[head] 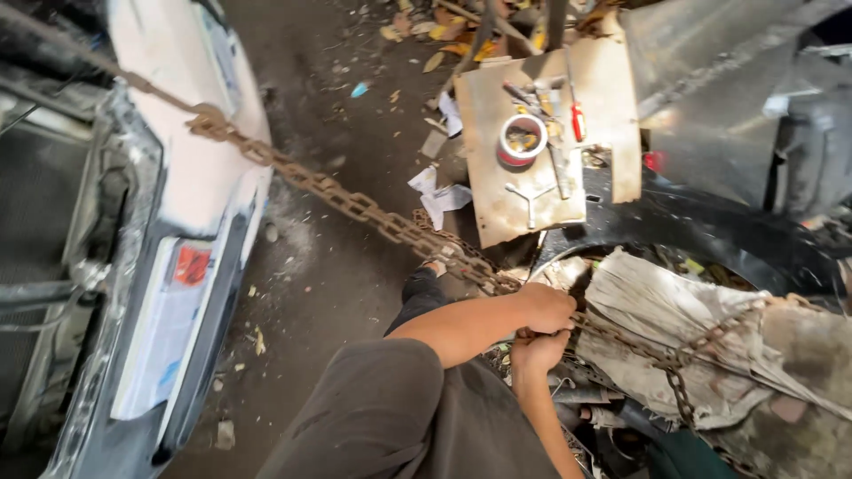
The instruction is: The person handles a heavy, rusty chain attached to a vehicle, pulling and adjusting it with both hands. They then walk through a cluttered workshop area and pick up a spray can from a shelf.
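While the rusty brown steel chain (355,206) runs taut from the white car (191,168), the left hand (546,308) and right hand (535,349) clench it, fingers wrapped around links.

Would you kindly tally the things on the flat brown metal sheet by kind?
Roll of tape, white with red edge: 1
Red-handled screwdriver: 1
Grey metal cross-shaped wrench: 1
Other grey metal hand tools, too cluttered to separate: not counted
Total: 3 clear things on the flat brown metal sheet
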